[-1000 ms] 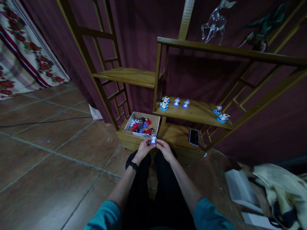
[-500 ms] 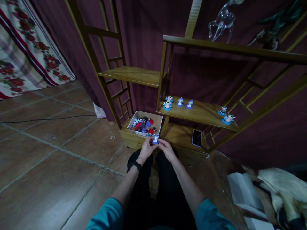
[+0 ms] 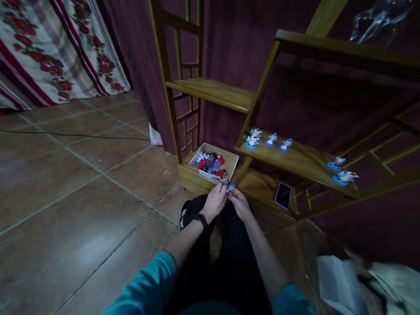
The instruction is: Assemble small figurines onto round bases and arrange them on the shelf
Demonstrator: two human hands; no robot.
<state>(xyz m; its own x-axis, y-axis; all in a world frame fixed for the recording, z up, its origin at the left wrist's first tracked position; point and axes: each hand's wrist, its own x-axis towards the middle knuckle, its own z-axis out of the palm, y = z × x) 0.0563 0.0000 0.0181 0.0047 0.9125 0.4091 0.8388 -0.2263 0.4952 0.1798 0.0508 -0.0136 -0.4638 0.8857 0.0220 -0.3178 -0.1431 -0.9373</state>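
Observation:
Between my hands, in front of the box, is a small purple-and-white figurine (image 3: 230,188). My left hand (image 3: 215,202) grips it from the left, and the fingers of my right hand (image 3: 240,204) close on its right side. Both hands hide part of it. Just beyond them a shallow white cardboard box (image 3: 233,168) holds several figurines in red, black, purple and white. On the shelf (image 3: 295,159) to the right stand two blue-based figurines (image 3: 252,139), two purple figurines (image 3: 278,142) and, near the right end, two more blue-based figurines (image 3: 343,171).
A phone (image 3: 283,195) lies on the lower shelf. A clear horse-like ornament (image 3: 380,19) stands on the top shelf. Wooden uprights (image 3: 160,65) frame the left side. A black cable (image 3: 75,135) crosses the tiled floor, and a white box (image 3: 339,280) sits at right.
The view has swung left, so the shelves appear further right. In my hands the figurine has tipped over from upright, and my left hand covers more of it.

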